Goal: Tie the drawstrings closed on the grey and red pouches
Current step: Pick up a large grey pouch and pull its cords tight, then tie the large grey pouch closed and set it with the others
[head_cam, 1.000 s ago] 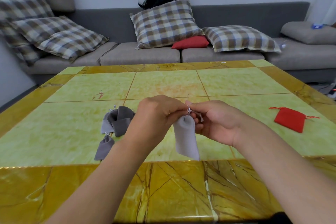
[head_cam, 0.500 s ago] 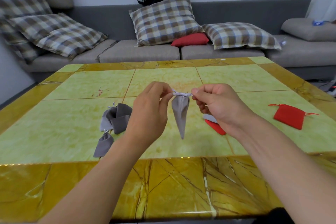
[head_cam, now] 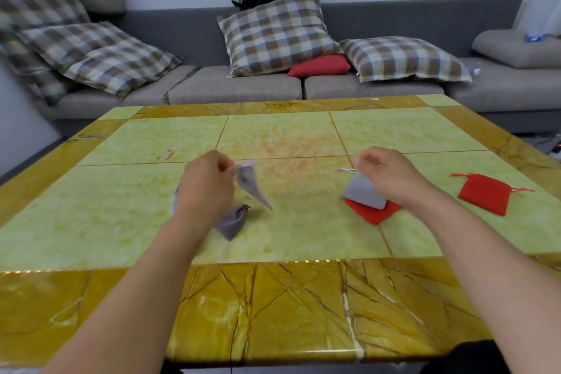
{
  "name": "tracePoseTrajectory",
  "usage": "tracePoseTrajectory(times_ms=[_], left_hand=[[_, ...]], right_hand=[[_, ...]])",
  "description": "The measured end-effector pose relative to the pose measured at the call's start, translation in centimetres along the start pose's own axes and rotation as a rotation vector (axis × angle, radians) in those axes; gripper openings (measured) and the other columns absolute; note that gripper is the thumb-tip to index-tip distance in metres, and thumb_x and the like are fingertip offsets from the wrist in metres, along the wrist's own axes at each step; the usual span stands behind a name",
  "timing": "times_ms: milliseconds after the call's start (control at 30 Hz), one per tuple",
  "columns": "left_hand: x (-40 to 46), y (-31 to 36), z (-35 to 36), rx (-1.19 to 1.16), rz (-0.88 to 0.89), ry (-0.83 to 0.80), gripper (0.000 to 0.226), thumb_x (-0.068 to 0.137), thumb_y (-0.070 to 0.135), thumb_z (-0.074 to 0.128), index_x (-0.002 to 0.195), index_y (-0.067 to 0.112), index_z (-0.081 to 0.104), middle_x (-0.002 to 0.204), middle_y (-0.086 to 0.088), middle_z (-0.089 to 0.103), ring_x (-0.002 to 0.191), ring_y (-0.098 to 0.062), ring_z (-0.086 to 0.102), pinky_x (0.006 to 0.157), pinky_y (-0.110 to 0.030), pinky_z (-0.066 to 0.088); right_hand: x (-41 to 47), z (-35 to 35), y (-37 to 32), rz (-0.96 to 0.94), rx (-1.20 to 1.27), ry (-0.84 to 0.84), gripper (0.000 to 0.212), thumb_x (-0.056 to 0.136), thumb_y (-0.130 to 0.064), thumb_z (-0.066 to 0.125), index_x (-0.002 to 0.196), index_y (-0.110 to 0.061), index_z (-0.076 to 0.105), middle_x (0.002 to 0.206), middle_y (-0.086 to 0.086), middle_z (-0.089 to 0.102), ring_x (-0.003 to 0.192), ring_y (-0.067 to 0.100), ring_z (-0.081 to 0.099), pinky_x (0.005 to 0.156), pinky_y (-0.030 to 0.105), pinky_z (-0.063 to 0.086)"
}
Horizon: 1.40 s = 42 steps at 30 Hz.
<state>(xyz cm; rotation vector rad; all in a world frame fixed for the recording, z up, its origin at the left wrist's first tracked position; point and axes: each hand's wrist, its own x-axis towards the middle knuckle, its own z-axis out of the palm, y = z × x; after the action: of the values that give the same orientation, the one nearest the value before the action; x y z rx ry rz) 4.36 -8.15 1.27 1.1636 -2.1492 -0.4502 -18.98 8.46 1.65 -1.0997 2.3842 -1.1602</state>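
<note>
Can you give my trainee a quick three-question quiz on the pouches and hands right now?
1. True or false: the left hand holds a grey pouch up off the table.
2. What lies directly under the flat grey pouch beside the right hand?
A. a red pouch
B. a plaid cushion
C. bare table only
3. Which side of the table holds the lone red pouch?

Key: 1 true. 2 A, a red pouch. 3 the person's right side.
</note>
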Motion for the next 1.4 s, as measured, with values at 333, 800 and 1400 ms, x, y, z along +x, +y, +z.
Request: tracePoseTrajectory(times_ms=[333,800,1400], left_hand=[[0.6,-2.2,-1.3,0.133,-0.191,-0.015,0.041,0.083,0.003,0.060,0.122,0.012,0.056,0.130,-0.019,0.050,0.119,-0.038,0.046,0.093,-0.040,0.039],[-3.0,3.6,4.2,-0.365,-0.140,-0.548,0.039,0.086,0.047,0.070,0.115,0.021,0.064,0.112,0.005,0.065,0.103,-0.013,0.062,0.086,-0.033,0.053],[-2.7,5.3,5.0,-1.100,-0.456,-0.485,0.034,0.095,0.042,0.061,0.112,0.014,0.069,0.105,-0.011,0.076,0.095,-0.029,0.073,0.082,-0.042,0.059]], right_hand=[[1.9,0.3,4.7,0.244,-0.445,-0.121,0.053,0.081,-0.037,0.078,0.128,-0.020,0.061,0.142,0.005,0.053,0.127,0.026,0.051,0.097,0.032,0.044],[1.9,1.8,3.2,0.327,-0.260,0.228,0.055,0.073,-0.039,0.085,0.107,-0.003,0.060,0.104,0.010,0.063,0.092,0.030,0.059,0.069,0.034,0.047],[-1.2,2.3,-2.7,-0.077,0.410,-0.269,0.028,0.075,-0.006,0.082,0.101,-0.006,0.072,0.076,0.002,0.071,0.072,0.014,0.065,0.067,0.029,0.052]])
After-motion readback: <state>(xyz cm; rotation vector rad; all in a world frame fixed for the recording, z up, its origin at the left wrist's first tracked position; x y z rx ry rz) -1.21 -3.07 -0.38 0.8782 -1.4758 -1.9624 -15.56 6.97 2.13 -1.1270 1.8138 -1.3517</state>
